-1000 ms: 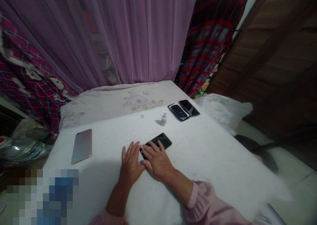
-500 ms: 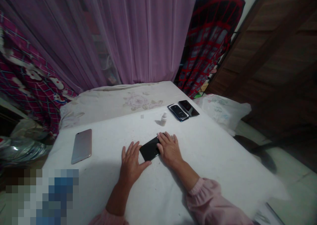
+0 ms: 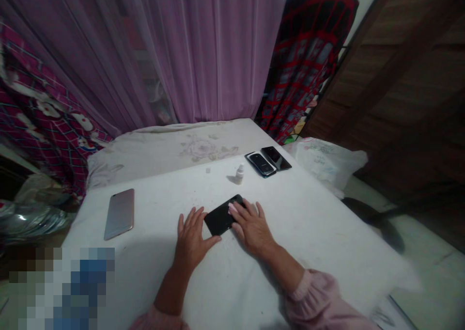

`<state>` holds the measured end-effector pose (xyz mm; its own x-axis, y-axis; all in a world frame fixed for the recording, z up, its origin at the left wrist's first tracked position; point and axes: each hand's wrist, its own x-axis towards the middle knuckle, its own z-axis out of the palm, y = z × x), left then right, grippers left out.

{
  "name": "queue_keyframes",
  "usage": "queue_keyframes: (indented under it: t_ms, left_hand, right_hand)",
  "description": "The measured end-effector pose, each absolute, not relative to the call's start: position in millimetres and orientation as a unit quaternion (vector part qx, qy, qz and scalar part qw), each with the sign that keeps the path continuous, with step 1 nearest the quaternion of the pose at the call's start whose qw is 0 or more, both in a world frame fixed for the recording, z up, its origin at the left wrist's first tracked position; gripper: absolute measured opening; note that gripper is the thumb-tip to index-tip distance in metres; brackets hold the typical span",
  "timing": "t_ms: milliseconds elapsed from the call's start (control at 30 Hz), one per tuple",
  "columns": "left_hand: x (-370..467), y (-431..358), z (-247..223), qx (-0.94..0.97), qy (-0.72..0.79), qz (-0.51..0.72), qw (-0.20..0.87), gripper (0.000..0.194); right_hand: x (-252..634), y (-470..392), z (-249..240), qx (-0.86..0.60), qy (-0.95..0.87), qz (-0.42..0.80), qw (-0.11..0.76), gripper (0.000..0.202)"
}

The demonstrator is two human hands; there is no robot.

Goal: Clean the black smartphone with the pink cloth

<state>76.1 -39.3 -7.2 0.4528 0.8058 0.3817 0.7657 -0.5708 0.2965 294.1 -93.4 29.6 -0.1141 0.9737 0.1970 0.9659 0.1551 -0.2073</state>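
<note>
A black smartphone (image 3: 219, 217) lies flat and slightly slanted on the white table cover (image 3: 312, 233). My left hand (image 3: 191, 238) steadies its left end, the index finger at one corner and the thumb along the near edge. Over the right part of the screen, my right hand (image 3: 252, 228) presses a small pale pink piece of cloth (image 3: 231, 207) under its fingertips. Most of that cloth is hidden by the fingers. Just beyond the smartphone stands a small white bottle (image 3: 239, 175).
To the left lies a rose-gold phone (image 3: 119, 213), back side up. Dark phones (image 3: 276, 158) and a stacked phone with a white-edged face (image 3: 260, 164) lie at the far right. A small pale square (image 3: 208, 170) sits near the floral cloth (image 3: 156, 150). A plastic bag (image 3: 323, 163) hangs beyond the right edge.
My right hand has slid a little towards me and inward over the screen, uncovering the smartphone's far right corner. My left hand has stayed in place.
</note>
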Motion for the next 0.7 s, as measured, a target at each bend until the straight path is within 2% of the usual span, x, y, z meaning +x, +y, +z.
queue_keyframes:
  t_ms: [233, 533, 700]
  left_hand:
    - [69.0, -37.1, -9.6, 0.87, 0.435, 0.227, 0.05, 0.062]
    - [69.7, -38.4, -6.0, 0.868, 0.442, 0.221, 0.053, 0.055]
    - [70.3, -38.8, -3.0, 0.866, 0.444, 0.222, 0.057, 0.055]
  right_hand:
    - [309.5, -87.3, 26.4, -0.714, -0.687, -0.018, 0.136, 0.042]
    - [252.9, -118.3, 23.8, -0.58, -0.795, 0.024, 0.177, 0.05]
    - [268.6, -120.9, 25.8, -0.592, -0.789, 0.026, 0.164, 0.048]
